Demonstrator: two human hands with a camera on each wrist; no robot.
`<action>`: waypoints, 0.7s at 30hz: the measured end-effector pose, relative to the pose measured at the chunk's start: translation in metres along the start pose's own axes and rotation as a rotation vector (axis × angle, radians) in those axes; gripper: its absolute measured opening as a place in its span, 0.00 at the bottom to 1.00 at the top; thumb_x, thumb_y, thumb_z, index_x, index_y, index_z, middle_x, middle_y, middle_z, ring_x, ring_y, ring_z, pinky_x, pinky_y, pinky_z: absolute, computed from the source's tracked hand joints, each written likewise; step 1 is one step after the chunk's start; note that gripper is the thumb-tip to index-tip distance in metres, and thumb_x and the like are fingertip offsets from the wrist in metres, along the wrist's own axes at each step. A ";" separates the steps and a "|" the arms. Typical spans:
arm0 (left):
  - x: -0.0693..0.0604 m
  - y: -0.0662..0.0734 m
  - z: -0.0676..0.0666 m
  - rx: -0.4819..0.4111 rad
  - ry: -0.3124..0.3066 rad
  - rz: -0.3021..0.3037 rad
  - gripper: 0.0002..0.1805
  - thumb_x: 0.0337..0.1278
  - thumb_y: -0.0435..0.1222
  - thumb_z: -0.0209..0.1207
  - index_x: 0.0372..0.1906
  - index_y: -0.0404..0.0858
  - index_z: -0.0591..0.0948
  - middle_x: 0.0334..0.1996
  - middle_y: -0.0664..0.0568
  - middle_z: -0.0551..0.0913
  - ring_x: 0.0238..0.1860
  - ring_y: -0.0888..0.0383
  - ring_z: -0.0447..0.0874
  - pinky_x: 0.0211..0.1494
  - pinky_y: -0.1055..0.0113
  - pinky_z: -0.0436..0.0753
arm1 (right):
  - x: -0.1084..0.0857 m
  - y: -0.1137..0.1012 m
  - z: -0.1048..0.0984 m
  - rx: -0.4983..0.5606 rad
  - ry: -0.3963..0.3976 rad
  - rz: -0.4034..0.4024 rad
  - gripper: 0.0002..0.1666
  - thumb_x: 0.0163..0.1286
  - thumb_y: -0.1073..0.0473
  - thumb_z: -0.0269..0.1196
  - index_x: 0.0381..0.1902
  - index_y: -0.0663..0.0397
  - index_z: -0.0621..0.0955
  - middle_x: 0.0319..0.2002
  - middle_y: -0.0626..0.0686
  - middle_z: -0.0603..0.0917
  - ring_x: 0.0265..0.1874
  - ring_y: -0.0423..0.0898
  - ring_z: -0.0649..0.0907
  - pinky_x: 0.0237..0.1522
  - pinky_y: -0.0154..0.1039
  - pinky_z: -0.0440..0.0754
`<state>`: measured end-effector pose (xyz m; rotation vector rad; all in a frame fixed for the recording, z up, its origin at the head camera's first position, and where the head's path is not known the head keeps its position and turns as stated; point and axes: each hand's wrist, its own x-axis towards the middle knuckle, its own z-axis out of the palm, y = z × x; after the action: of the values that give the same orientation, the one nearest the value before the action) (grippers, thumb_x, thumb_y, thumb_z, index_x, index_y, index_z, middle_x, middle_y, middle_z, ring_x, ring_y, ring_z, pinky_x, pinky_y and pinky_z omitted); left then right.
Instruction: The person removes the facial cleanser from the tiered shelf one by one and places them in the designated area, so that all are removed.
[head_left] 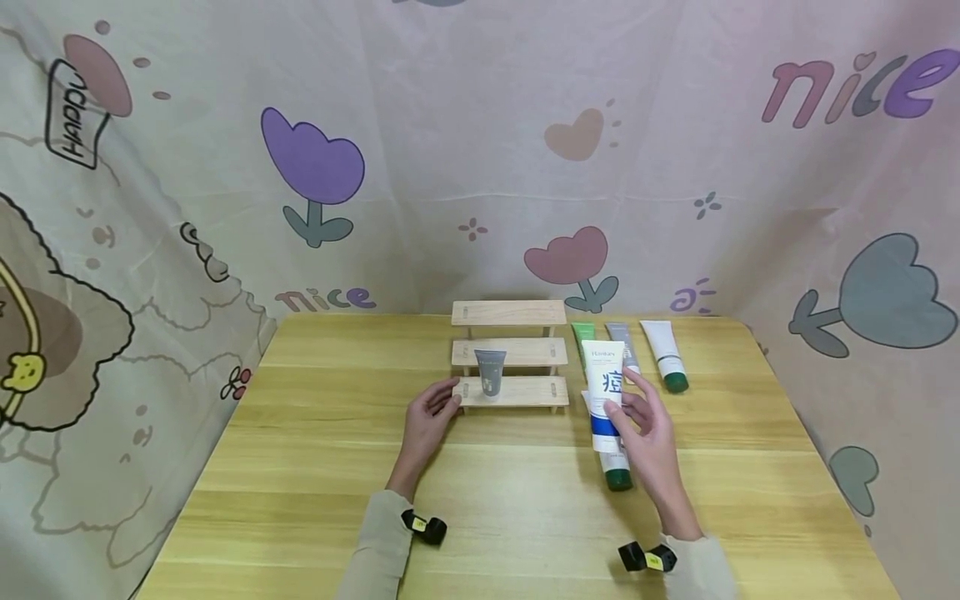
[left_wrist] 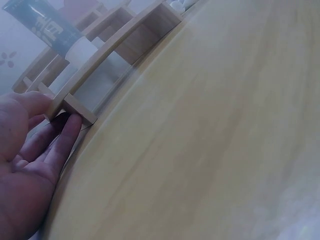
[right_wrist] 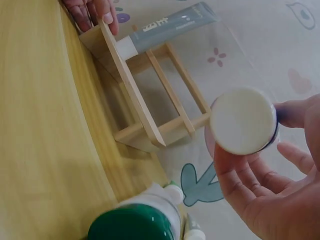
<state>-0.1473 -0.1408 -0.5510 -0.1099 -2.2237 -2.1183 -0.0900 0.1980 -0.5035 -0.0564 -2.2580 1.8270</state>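
Observation:
A three-step wooden rack (head_left: 528,392) stands at the table's back, a grey-blue tube (head_left: 491,372) upright on the left part of its lowest step. My left hand (head_left: 429,429) grips that step's left end, thumb on top and fingers beneath, as the left wrist view shows at the rack's corner (left_wrist: 80,109). To the right of the rack my right hand (head_left: 651,433) holds a white tube with a blue band (head_left: 604,387) between thumb and fingers, cap down. In the right wrist view its round white cap (right_wrist: 243,121) faces the camera.
Under and behind the held tube lie a white tube with a green cap (head_left: 618,477), a green tube (head_left: 582,333) and a grey-purple tube (head_left: 620,335). Another green-capped white tube (head_left: 663,350) lies farther right. A patterned cloth (head_left: 420,167) hangs behind the table (head_left: 322,467).

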 end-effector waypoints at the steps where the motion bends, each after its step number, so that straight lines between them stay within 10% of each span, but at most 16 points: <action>1: 0.000 0.000 0.000 -0.003 0.001 0.001 0.18 0.70 0.27 0.61 0.61 0.26 0.80 0.60 0.36 0.82 0.60 0.39 0.80 0.56 0.74 0.82 | -0.001 0.000 -0.001 -0.010 0.004 0.009 0.33 0.77 0.58 0.63 0.76 0.41 0.68 0.53 0.60 0.83 0.51 0.42 0.82 0.54 0.26 0.80; 21: 0.000 -0.001 -0.001 -0.025 0.000 0.001 0.17 0.69 0.26 0.61 0.60 0.26 0.80 0.59 0.35 0.82 0.59 0.38 0.81 0.55 0.73 0.83 | -0.011 0.011 -0.031 -0.048 0.036 0.044 0.33 0.78 0.59 0.61 0.77 0.43 0.68 0.59 0.58 0.81 0.51 0.38 0.83 0.50 0.26 0.82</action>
<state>-0.1473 -0.1413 -0.5516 -0.1128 -2.1972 -2.1456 -0.0741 0.2283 -0.5095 -0.1476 -2.2939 1.7783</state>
